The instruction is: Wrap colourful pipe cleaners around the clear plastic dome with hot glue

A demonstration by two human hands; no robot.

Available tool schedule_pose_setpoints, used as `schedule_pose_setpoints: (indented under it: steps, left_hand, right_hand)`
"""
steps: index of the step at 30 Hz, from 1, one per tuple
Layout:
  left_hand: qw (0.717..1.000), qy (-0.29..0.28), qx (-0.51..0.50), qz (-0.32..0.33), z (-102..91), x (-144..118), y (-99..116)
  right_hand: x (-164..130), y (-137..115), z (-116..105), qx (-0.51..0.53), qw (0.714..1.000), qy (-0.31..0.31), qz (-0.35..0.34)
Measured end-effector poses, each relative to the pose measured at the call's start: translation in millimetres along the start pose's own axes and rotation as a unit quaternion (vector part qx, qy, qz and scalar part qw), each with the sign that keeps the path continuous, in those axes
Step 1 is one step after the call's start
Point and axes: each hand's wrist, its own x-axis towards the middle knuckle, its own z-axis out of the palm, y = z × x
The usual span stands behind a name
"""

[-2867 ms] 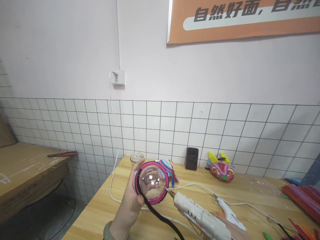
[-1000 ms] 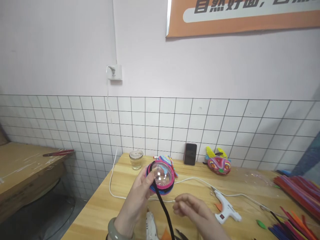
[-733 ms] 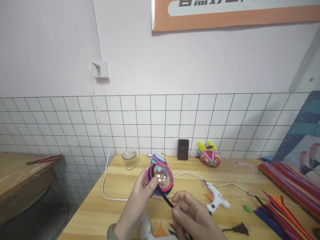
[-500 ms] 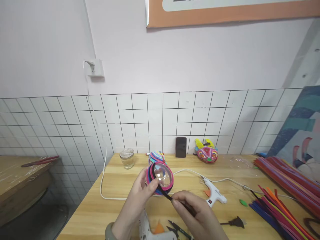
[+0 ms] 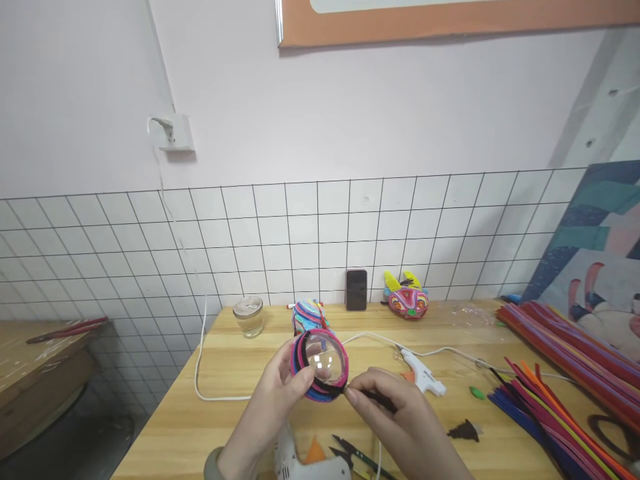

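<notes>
1. Clear plastic dome [image 5: 324, 357] ringed with pink, blue and black pipe cleaners, held above the wooden table [image 5: 230, 413]; looks light, thin-shelled, slippery.
2. Left hand [image 5: 273, 407] grips its fuzzy rim, likely the surest hold.
3. Right hand [image 5: 400, 427] pinches the soft, bendy black pipe cleaner [image 5: 373, 398] at the rim.

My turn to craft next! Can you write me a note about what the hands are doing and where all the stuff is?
Left hand: holds the clear dome, ringed in pink, blue and black.
Right hand: pinches the black strip against the dome's lower rim.
On the table: one glue gun and scissors near the hands, a second glue gun to the right, strips far right.
Done: several rings wrapped.
Left: the strip's loose end is not yet stuck down.
</notes>
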Motion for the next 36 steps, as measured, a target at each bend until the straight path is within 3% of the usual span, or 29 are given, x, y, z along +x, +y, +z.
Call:
schedule_pose_setpoints:
  steps: [7,17,22,36]
  left_hand:
    - [1.000,-0.016,0.010,-0.019,0.3,0,1]
    - [0.999,-0.035,0.025,-0.010,-1.0,0,-2]
    - [0.998,-0.037,0.043,-0.009,1.8,-2,2]
    - [0.999,-0.034,0.040,-0.011,-2.1,-2,0]
  right_hand:
    - [1,0,-2,0.051,0.998,0.022,0.025]
    - [4,-4,-6,0.128,0.989,-0.023,0.069]
    - [3,-2,-5,0.159,0.984,-0.011,0.085]
    - [7,-4,-13,0.169,0.976,-0.088,0.101]
